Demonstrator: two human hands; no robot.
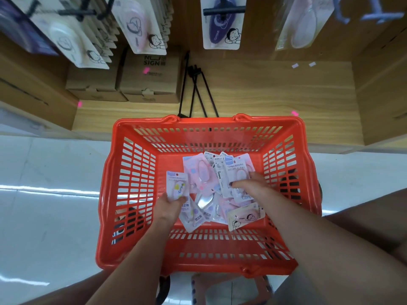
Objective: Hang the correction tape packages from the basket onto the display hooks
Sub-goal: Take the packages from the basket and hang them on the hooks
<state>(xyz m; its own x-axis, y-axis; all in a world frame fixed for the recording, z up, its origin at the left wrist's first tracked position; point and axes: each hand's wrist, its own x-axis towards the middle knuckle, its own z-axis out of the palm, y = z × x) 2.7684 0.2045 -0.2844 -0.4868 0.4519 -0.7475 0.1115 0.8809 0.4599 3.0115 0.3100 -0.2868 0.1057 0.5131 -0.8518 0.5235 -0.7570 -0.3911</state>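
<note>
An orange basket [132,172] stands on the floor below me, with several correction tape packages [198,172] piled in its bottom. My left hand [169,205] grips a small package with a yellow-marked tape [178,186] at the left of the pile. My right hand [251,186] holds a pink and blue package [236,170] upright at the pile's right side, thumb across its front. Above, black display hooks [223,10] carry hanging tape packages [221,29].
Two brown cardboard boxes [149,78] sit on the wooden bottom shelf [275,95]. Loose black hooks [196,89] lean behind the basket. A blue hook [378,16] sticks out at the upper right. My knees flank the basket on the white floor [55,194].
</note>
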